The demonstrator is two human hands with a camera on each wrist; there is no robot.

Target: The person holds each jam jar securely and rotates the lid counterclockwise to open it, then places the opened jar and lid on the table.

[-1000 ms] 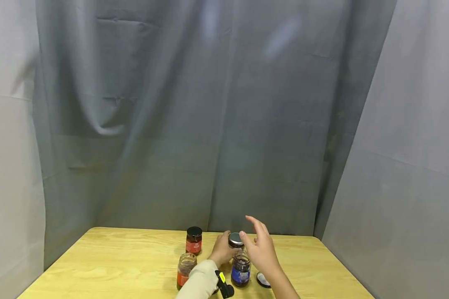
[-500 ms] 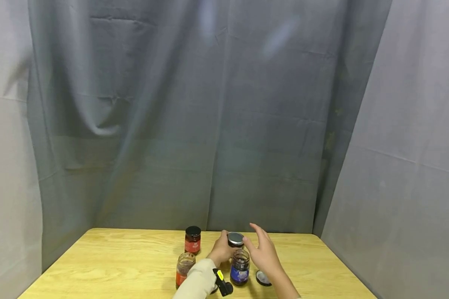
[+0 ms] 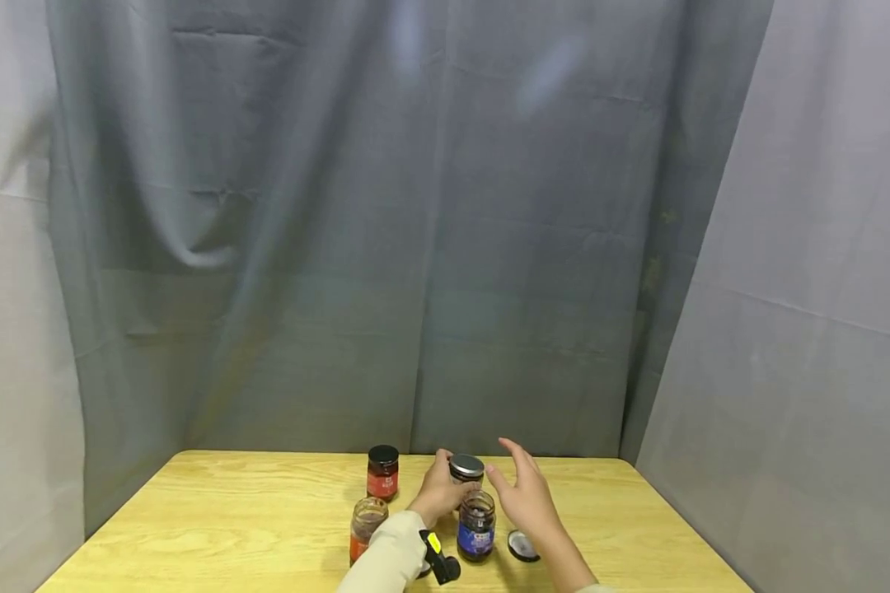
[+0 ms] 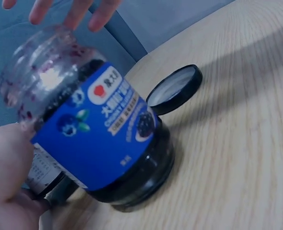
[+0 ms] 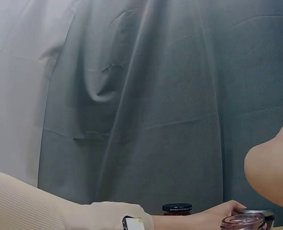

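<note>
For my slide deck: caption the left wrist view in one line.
Open blueberry jar steadied by the left hand, its black lid lying on the wooden table.

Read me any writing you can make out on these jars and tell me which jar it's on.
Blue-labelled jar: white Chinese characters beside a red round logo and blueberry pictures, too blurred to quote.
Same jar, white side panel: small print, too small to read.
Red-labelled jar with black lid: label too small to read.
Open red-labelled jar: label too small to read.

The right hand (image 3: pixel 528 494) sinks from above the silver-lidded jar (image 3: pixel 466 469) to hover just right of it, while the whole view drifts slightly.
</note>
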